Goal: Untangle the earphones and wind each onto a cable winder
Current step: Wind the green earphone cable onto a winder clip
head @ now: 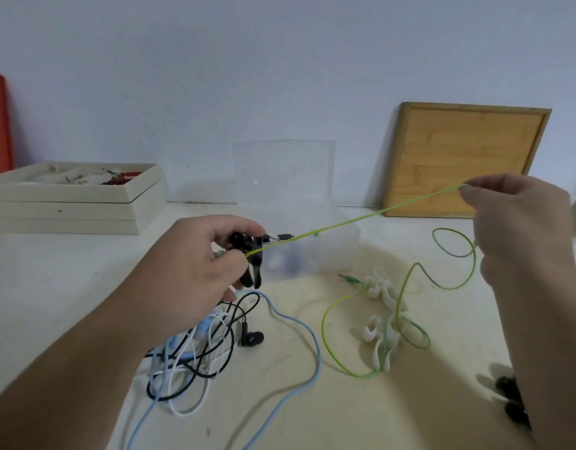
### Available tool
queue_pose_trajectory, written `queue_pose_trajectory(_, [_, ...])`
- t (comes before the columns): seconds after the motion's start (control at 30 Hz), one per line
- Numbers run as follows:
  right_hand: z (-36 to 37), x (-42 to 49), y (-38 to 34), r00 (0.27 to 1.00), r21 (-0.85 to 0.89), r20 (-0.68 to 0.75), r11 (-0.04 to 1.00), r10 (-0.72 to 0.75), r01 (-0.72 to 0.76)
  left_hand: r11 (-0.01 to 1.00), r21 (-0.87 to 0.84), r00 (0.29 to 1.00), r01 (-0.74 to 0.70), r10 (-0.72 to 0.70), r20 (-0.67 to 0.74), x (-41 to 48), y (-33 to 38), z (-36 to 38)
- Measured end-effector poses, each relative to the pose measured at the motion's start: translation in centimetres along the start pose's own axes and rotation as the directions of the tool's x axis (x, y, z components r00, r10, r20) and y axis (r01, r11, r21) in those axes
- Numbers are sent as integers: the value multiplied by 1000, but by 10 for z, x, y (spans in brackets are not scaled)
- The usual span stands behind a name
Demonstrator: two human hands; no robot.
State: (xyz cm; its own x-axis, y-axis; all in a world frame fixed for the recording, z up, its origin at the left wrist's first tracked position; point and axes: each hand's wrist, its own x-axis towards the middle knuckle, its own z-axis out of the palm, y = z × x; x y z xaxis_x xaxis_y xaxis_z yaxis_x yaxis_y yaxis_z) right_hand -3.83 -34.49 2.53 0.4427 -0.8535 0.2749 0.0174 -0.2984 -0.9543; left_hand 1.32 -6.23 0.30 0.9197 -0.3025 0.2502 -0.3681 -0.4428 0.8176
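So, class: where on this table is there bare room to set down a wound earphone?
Bare table lies left of the left hand, before the stacked trays. Crowded: the cable tangle, and the white winders under the green cable.

Stacked trays point(75, 203) on table point(312, 401) at 10 o'clock, vs wall. Clear box point(299, 241) at 12, centre-back. Board point(462, 160) leaning on wall at 2. Winders point(384, 306) on table at 3, cable point(345, 225) looped over & around them. Tangled earphones point(195, 352) at 7, under left hand point(195, 267). Right hand point(520, 219) at 2, in front of board.
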Motion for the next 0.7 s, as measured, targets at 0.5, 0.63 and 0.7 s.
queue_pose_trajectory(0.5, [28,-47,-13,788,-125,517,881,-335,456,988,-154,985,-31,57,165,-10,12,7])
queue_pose_trajectory(0.63, [39,-79,-13,416,51,896,966,-157,254,984,-159,978,-75,104,180,-11,14,8])
queue_pose_trajectory(0.7, [40,-78,-8,313,-11,946,955,-86,296,982,-168,977,-87,117,177,-11,14,8])
